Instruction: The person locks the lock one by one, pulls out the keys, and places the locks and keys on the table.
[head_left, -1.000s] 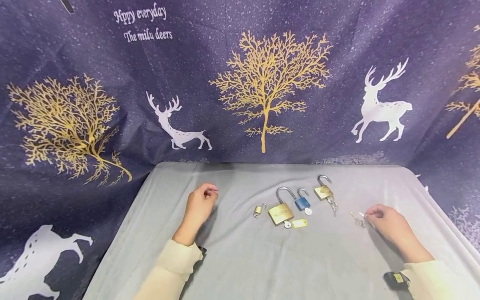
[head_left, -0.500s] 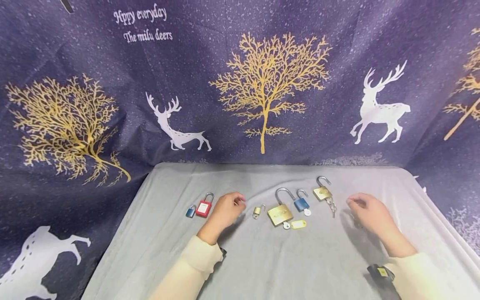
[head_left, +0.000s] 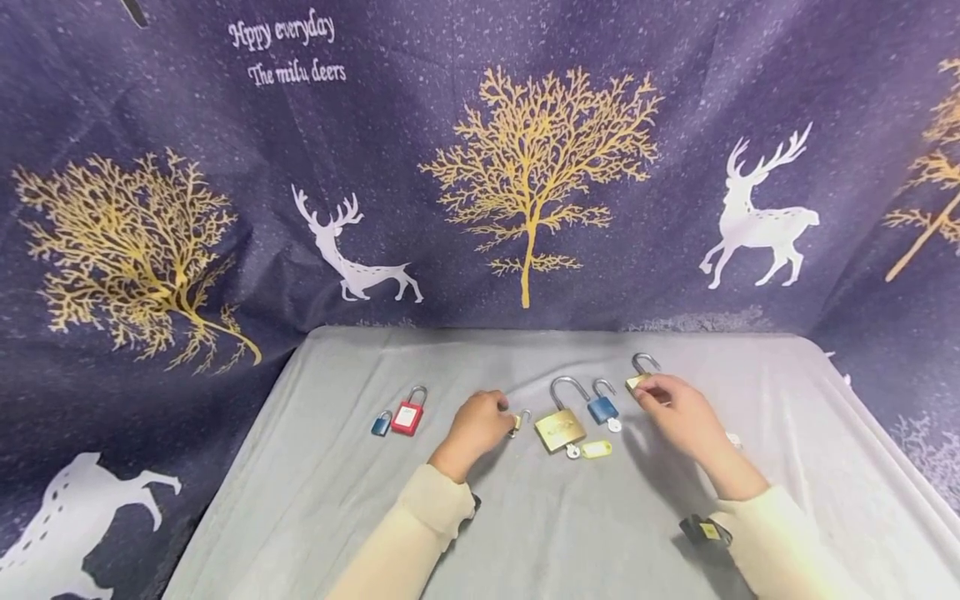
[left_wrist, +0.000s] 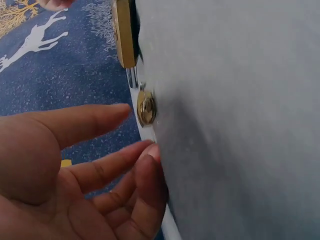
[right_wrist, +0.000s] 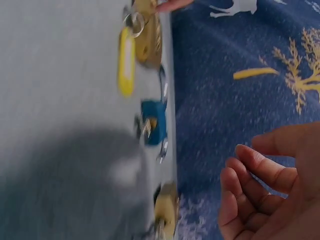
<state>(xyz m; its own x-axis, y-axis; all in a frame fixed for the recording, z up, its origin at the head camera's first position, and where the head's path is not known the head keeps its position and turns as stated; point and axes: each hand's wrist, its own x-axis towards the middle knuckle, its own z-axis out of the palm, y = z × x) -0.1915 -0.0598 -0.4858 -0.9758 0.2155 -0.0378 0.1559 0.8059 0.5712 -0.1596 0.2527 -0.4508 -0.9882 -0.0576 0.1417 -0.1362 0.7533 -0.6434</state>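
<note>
Gingerly, two hands hover over padlocks spread across a bench [head_left: 570, 533] draped in gray cloth. The left hand [head_left: 477, 425] is poised beside a small brass padlock [left_wrist: 146, 108], thumb and fingers apart and nothing between them. At the far right of the row, the right hand [head_left: 678, 415] hangs by a medium brass padlock [right_wrist: 166, 207], its fingers loosely curled around nothing; the wrist view shows a gap short of the metal. Between the hands lie a large brass padlock [head_left: 560, 429], with a yellow tag [head_left: 597, 449] just beside it, and a blue padlock [head_left: 602, 409], their shackles swung loose. A red padlock [head_left: 407, 417] and a little blue padlock [head_left: 381, 424] sit apart on the left. The smallest lock looks easy to fumble: fingertips landing off-center could skid it across the soft cloth or catch only its key. On the right, a pinch taken too low could close on the dangling keys [right_wrist: 159, 229] and leave the body to swing, while a careless sweep inward might knock the blue neighbor askew.
</note>
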